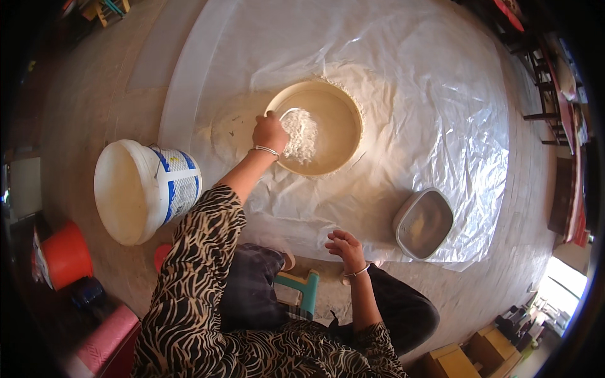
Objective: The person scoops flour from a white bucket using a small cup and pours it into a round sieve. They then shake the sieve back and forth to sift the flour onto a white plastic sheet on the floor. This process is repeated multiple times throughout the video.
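My left hand (272,134) is closed at the left rim of a wide round sieve (342,165). A thin, white curved edge shows at its fingers, perhaps the rim of a small bowl or scoop; the rest is hidden. Beside it, a heap of clumpy whitish powder (300,134) lies over the left part of the sieve's inside. The sieve rests on clear plastic sheeting (293,203), with pale powder around its rim. Close to my knees, my right hand (347,245) is held with its fingers slightly curled and holds nothing.
At the left stands a large white plastic bucket (146,189), tilted in view. A grey plastic basin (401,227) with some powder sits at the sheet's right front. A teal and yellow stool (309,288) is between my legs. A red bucket (68,255) stands at far left.
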Demonstrator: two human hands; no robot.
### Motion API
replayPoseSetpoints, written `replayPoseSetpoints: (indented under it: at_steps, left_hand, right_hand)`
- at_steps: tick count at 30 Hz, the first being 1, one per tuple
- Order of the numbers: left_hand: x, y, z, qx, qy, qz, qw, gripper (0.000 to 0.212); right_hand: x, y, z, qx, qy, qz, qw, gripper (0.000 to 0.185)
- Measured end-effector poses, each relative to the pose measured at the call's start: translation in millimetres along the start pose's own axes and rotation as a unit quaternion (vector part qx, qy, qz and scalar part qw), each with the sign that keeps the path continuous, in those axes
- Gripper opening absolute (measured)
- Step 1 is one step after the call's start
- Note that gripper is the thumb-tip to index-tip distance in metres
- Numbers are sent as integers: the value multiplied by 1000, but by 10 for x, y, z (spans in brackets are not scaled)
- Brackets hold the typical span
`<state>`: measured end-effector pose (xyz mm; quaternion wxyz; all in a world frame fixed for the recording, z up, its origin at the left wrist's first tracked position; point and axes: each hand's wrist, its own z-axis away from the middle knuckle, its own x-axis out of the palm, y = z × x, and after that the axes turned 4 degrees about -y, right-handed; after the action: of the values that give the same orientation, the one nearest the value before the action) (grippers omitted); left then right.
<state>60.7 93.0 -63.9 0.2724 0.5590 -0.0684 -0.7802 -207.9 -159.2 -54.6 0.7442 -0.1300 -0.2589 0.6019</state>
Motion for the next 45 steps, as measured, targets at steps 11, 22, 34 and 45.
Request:
replayPoseSetpoints:
  at_steps: [11,22,34,45]
  left_hand:
    - [-129,462,81,182,136,-128,965,49]
    - [-215,356,-41,62,111,12,992,39]
    - [-2343,-1530,896,-102,145,511,841,42]
    - [-2016,-3629,1695,-439,271,343,785,32]
  right_hand:
    - [94,-127,56,0,-1,10,1000,39]
    - [106,-143,71,-8,5,7,1000,39]
    - [259,-132,110,9,-13,58,998,35]
    - [591,-141,24,17,-39,180,983,36]
